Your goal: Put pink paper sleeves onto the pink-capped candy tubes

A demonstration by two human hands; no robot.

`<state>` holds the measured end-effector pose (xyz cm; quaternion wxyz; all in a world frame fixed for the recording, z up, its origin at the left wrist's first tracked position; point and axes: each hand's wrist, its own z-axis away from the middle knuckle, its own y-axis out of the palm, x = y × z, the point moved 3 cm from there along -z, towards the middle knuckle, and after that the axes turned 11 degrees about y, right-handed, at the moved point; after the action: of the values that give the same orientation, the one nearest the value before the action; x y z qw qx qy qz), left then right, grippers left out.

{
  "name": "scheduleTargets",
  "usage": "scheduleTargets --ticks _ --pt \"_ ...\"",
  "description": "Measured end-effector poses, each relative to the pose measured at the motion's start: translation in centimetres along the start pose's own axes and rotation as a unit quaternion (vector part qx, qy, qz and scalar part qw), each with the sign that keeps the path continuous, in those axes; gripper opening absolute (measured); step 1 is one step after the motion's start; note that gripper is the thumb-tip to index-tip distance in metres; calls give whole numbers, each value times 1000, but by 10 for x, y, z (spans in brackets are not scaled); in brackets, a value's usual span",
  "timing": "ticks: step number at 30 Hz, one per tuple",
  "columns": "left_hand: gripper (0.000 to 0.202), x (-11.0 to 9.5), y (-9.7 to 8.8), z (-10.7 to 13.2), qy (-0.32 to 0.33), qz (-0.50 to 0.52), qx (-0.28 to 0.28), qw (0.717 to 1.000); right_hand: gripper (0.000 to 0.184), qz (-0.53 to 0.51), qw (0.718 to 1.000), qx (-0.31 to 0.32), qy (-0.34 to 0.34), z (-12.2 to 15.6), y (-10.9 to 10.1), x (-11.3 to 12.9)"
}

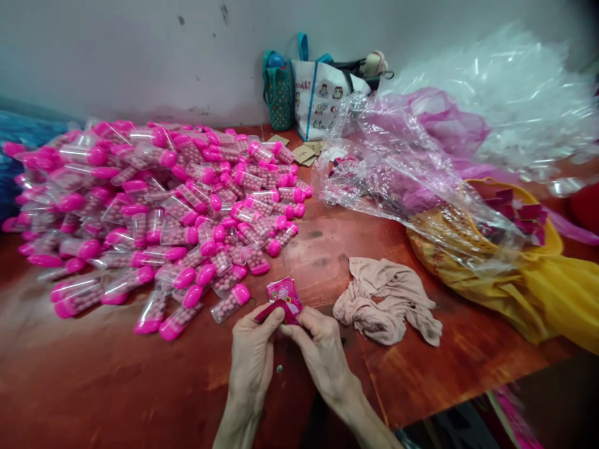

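Note:
My left hand (255, 343) and my right hand (322, 346) meet near the front middle of the table, both closed on a small pink printed label (286, 293). A darker magenta part of it is folded toward me between the thumbs. Just left of the fingers lies a clear tube with a pink cap (231, 304), filled with small pinkish balls. Behind and left of it spreads a large heap of the same capped tubes (178, 206). To the right of my right hand is a crumpled beige cloth (386, 299).
A yellow bag (449, 255) holding magenta pieces (517, 215) stands at the right, partly under clear plastic film (379, 168). Pink mesh (435, 118) and a pile of clear plastic (505, 100) lie behind. A white tote (318, 103) and a green bag (279, 93) stand by the wall.

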<state>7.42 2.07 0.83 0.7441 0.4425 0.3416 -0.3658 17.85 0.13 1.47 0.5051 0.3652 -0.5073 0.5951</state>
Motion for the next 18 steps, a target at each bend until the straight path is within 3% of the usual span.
scheduleTargets --ticks 12,18 --pt "17 0 -8 5 -41 40 -15 998 24 98 988 -44 -109 11 9 11" --pt "15 -3 -4 5 -37 38 2 999 19 50 996 -6 -69 9 8 12"
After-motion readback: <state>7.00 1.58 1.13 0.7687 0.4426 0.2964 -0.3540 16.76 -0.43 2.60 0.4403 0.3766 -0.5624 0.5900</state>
